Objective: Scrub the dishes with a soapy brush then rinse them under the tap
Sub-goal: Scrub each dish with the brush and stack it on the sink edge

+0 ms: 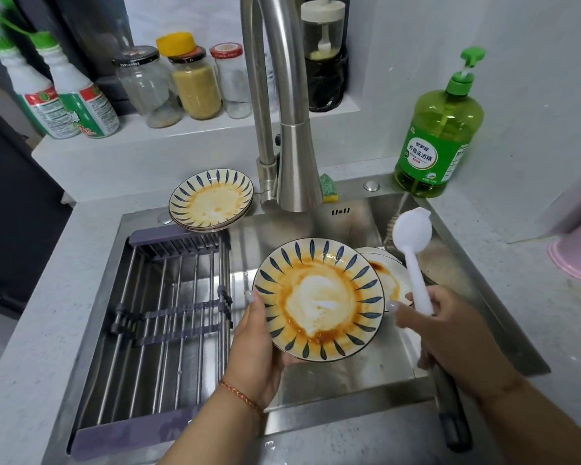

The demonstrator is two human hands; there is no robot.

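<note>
Soft, even light falls from above my sink (366,380), bright enough that its steel walls carry pale glare and smeared reflections. Shadows are weak, only a faint one below the plate (317,298) I hold. Far left of the sink the bottles (64,95) smear out of focus, and the wide lens bows the desk (34,330) edges outward.

Tap spout (294,156) overhangs sink (349,370) rear; rack (168,297) fills left half — right basin floor open.
</note>
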